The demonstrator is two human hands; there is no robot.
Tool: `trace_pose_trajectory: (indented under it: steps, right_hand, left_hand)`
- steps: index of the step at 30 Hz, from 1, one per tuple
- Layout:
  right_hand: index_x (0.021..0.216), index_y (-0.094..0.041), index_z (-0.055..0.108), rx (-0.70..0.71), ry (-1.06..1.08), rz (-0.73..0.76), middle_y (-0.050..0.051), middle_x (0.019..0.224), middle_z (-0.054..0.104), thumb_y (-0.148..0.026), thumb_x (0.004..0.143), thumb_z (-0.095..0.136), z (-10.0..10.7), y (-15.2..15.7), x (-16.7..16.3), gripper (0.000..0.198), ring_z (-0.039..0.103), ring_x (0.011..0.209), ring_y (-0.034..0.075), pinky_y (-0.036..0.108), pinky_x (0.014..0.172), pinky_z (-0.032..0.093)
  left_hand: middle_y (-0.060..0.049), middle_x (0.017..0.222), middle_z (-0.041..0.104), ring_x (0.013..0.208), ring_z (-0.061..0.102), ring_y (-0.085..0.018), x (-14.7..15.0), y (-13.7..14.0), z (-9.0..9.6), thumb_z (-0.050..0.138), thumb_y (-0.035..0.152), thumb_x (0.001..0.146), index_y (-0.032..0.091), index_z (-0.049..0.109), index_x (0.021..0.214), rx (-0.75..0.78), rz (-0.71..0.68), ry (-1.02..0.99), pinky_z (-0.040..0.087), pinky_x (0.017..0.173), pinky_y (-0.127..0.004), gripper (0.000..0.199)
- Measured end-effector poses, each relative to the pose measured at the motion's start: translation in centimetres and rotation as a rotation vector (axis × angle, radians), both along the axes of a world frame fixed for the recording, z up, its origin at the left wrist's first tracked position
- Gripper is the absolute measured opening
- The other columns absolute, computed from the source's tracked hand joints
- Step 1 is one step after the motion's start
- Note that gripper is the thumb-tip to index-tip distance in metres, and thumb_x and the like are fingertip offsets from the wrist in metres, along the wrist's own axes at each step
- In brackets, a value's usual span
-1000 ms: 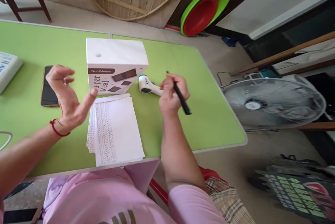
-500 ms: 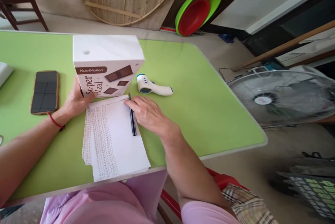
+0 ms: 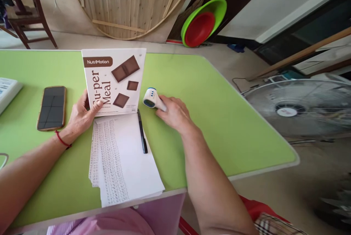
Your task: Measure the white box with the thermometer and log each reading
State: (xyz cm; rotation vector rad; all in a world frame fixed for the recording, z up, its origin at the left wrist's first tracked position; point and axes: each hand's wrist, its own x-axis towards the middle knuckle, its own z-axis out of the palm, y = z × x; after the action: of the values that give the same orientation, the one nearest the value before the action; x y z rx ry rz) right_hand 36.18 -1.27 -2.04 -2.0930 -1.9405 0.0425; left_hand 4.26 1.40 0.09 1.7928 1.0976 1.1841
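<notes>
My left hand (image 3: 82, 113) grips the lower left edge of a white box (image 3: 131, 94), its thumb across the front. The front reads "NutriMotion" and shows brown bars. Below the box lies a stack of paper sheets (image 3: 134, 169), the left part covered in handwriting. A black pen (image 3: 142, 132) rests on the right side of the sheets. To the right of the box, my right hand (image 3: 175, 114) is closed around the handle of a white and blue infrared thermometer (image 3: 151, 97). Its fingertips are partly hidden behind the handle.
A smartphone (image 3: 52, 107) lies left of my left hand on the green table (image 3: 233, 132). At the left edge is a white device (image 3: 8, 92). A fan (image 3: 287, 110) stands beyond the table's right edge. Green and red basins (image 3: 200, 30) lean at the back.
My right hand has left the pen and moved right onto the thermometer's handle. The box has tilted so its front faces me and its top no longer shows. My left hand still grips it.
</notes>
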Motion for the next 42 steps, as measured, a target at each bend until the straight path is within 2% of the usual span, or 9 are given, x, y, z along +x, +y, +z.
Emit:
trace_pose_trajectory:
  steps: [4, 5, 6, 9, 11, 13, 16, 25, 42]
  right_hand:
    - [0.107, -0.019, 0.06, 0.327, 0.509, -0.08, 0.009, 0.093, 0.067, -0.025, 0.068, 0.062, 1.3, -0.6, -2.4, 0.039, 0.061, 0.079, 0.024, 0.039, 0.069, 0.053]
    - [0.106, -0.02, 0.059, 0.433, 0.687, -0.064, 0.006, 0.089, 0.066, -0.028, 0.069, 0.062, 1.9, -1.2, -3.4, 0.037, 0.06, 0.074, 0.021, 0.036, 0.066, 0.054]
    - [0.102, -0.022, 0.059, 0.448, 0.848, -0.007, 0.003, 0.082, 0.064, -0.031, 0.071, 0.062, 2.5, -1.9, -4.6, 0.033, 0.058, 0.068, 0.018, 0.034, 0.063, 0.053]
    - [0.1, -0.023, 0.058, 0.197, 1.329, 0.234, -0.001, 0.075, 0.06, -0.029, 0.069, 0.061, 3.6, -4.6, -8.4, 0.032, 0.057, 0.062, 0.015, 0.032, 0.056, 0.053]
    - [0.095, -0.023, 0.059, -0.025, 1.489, 0.285, -0.002, 0.072, 0.059, -0.027, 0.068, 0.06, 3.5, -5.9, -10.3, 0.028, 0.056, 0.058, 0.014, 0.032, 0.055, 0.05]
    - [0.082, -0.022, 0.057, -0.154, 1.511, 0.281, -0.002, 0.067, 0.057, -0.029, 0.067, 0.061, 2.9, -6.5, -11.4, 0.017, 0.053, 0.056, 0.013, 0.032, 0.053, 0.047]
    - [0.069, -0.021, 0.053, -0.219, 1.481, 0.234, -0.003, 0.064, 0.054, -0.032, 0.066, 0.063, 1.7, -6.2, -11.7, 0.015, 0.05, 0.054, 0.012, 0.032, 0.053, 0.043]
    - [0.073, -0.022, 0.05, -0.243, 1.512, 0.276, -0.004, 0.066, 0.048, -0.04, 0.069, 0.073, 1.3, -5.6, -11.6, 0.029, 0.046, 0.057, 0.011, 0.031, 0.056, 0.041]
    - [0.077, -0.021, 0.057, -0.246, 1.483, 0.284, -0.003, 0.065, 0.055, -0.049, 0.071, 0.075, 1.2, -5.6, -11.9, 0.034, 0.054, 0.058, 0.012, 0.032, 0.057, 0.048]
  left_hand:
    - [-0.008, 0.111, 0.07, 0.097, 0.069, -0.026, -0.2, 0.3, -0.7, 0.062, 0.056, 0.09, 0.021, 0.06, 0.124, 0.026, -0.017, 0.027, 0.06, 0.08, -0.039, 0.048]
    - [-0.008, 0.112, 0.07, 0.097, 0.068, -0.026, -0.2, 0.4, -0.9, 0.062, 0.055, 0.091, 0.021, 0.06, 0.125, 0.03, -0.019, 0.035, 0.06, 0.08, -0.039, 0.048]
    - [-0.008, 0.112, 0.07, 0.098, 0.068, -0.026, -0.3, 0.4, -1.0, 0.061, 0.055, 0.091, 0.021, 0.06, 0.125, 0.034, -0.018, 0.045, 0.059, 0.08, -0.04, 0.048]
    - [-0.008, 0.111, 0.07, 0.094, 0.068, -0.026, -0.3, 0.5, -1.2, 0.059, 0.058, 0.091, 0.021, 0.061, 0.123, 0.045, 0.004, 0.083, 0.058, 0.076, -0.041, 0.049]
    - [-0.008, 0.108, 0.071, 0.091, 0.067, -0.026, -0.3, 0.5, -1.2, 0.058, 0.059, 0.091, 0.021, 0.062, 0.12, 0.049, 0.015, 0.097, 0.058, 0.073, -0.04, 0.048]
    - [-0.008, 0.105, 0.071, 0.089, 0.067, -0.025, -0.2, 0.5, -1.0, 0.057, 0.059, 0.091, 0.02, 0.063, 0.116, 0.058, 0.014, 0.103, 0.057, 0.07, -0.039, 0.047]
    - [-0.008, 0.102, 0.071, 0.086, 0.066, -0.025, -0.1, 0.4, -0.7, 0.055, 0.06, 0.092, 0.02, 0.064, 0.112, 0.093, 0.021, 0.127, 0.056, 0.067, -0.037, 0.046]
    - [-0.008, 0.103, 0.069, 0.09, 0.066, -0.027, 0.1, 0.3, -0.4, 0.056, 0.061, 0.091, 0.02, 0.062, 0.113, 0.107, 0.007, 0.119, 0.057, 0.073, -0.041, 0.046]
    - [-0.007, 0.106, 0.07, 0.095, 0.065, -0.028, -0.1, 0.7, -0.6, 0.057, 0.062, 0.09, 0.021, 0.061, 0.115, 0.104, -0.013, 0.123, 0.055, 0.077, -0.04, 0.047]
